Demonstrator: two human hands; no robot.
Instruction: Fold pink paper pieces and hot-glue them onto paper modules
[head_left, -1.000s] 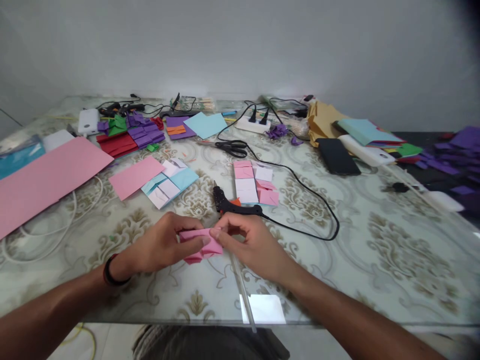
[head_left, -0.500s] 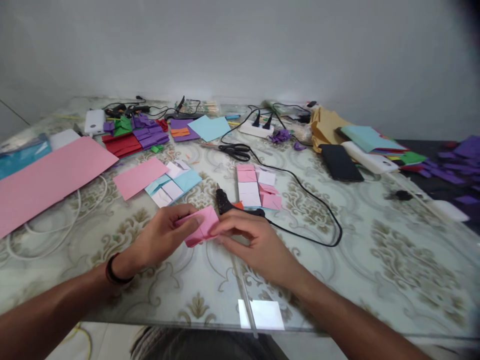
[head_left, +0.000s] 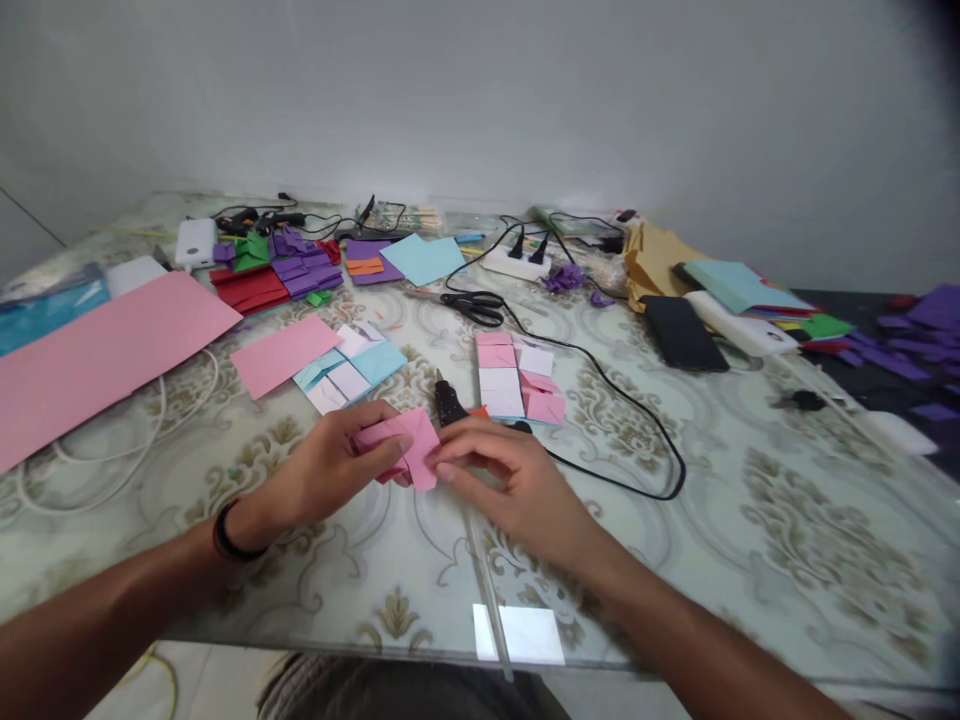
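A small folded pink paper piece (head_left: 409, 447) is held just above the glass-topped table (head_left: 750, 520), between both my hands. My left hand (head_left: 330, 470) grips its left side with fingers curled round it. My right hand (head_left: 510, 480) pinches its right edge with thumb and fingertips. Directly behind the paper lies a black glue gun (head_left: 450, 403), partly hidden by my right hand. Beyond it sits a row of folded pink and white squares (head_left: 514, 375).
A black cord (head_left: 637, 400) loops right from the glue gun. Folded blue and white squares (head_left: 349, 368), a pink sheet (head_left: 281, 353), a large pink sheet (head_left: 97, 350), scissors (head_left: 472, 303), a black phone (head_left: 679, 332) and coloured paper stacks (head_left: 274, 270) lie around.
Both hands turned the pink piece, so a flat square face now shows where a narrow folded edge showed before. The hands moved slightly away from me, toward the glue gun.
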